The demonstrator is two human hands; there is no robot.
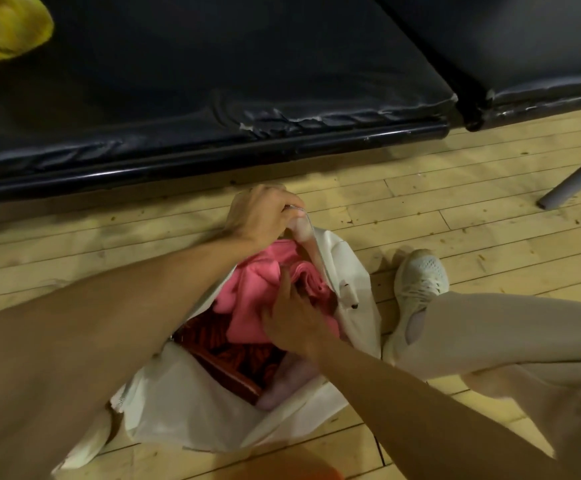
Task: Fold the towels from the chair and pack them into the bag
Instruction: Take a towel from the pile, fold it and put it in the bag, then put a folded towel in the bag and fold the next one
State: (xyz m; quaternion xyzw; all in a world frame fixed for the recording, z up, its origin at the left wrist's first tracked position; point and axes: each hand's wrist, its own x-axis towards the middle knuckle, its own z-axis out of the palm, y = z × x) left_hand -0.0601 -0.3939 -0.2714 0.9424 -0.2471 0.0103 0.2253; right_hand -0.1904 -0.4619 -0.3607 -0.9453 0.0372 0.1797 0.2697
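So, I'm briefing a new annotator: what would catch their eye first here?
The bright pink towel in the open white bag, centre frame, with the right hand pressing on it and the left hand gripping the bag's far edge. Then the yellow cloth on the black seat, top left.

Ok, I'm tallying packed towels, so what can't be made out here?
Head view:
- Towel count in the bag: the right hand and pink towel cover what lies beneath.
- Yellow cloth on the seat: cut off by the top-left edge, blurred.
- Whether the left hand's grip is on a zipper pull or bare rim: the hand hides it.
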